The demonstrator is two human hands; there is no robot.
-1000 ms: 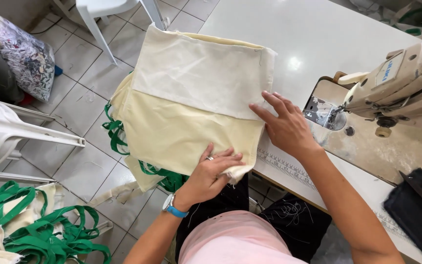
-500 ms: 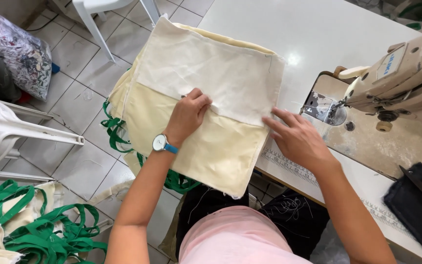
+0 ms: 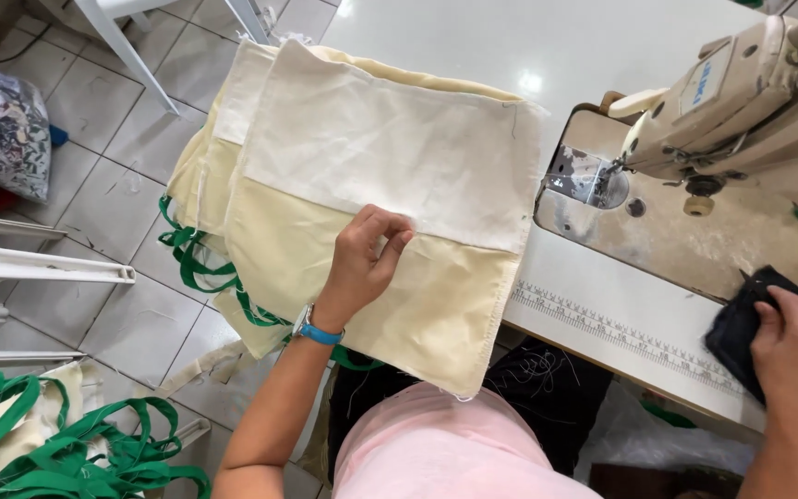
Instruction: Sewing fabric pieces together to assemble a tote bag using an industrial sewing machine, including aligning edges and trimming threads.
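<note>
A cream cloth bag (image 3: 436, 305) with a paler upper panel (image 3: 390, 148) lies over the left edge of the white sewing table (image 3: 547, 46), on top of more such bags with green straps (image 3: 196, 259). My left hand (image 3: 362, 263) rests on the bag's middle, fingers curled at the seam between the two panels. My right hand (image 3: 791, 346) is at the table's right, fingers on a dark piece of cloth (image 3: 736, 328). The cream sewing machine (image 3: 741, 92) stands beyond it, needle over the metal plate (image 3: 588, 176).
White plastic chairs (image 3: 20, 268) stand on the tiled floor at left. A heap of cream bags with green straps (image 3: 57, 444) lies at lower left. A bundle of patterned scraps (image 3: 2, 129) sits at upper left. A ruler strip (image 3: 621, 333) runs along the table's front edge.
My left hand slid up onto the bag's middle seam. My right hand left the bag and moved far right onto the dark cloth. The bag now lies flatter and further onto the table.
</note>
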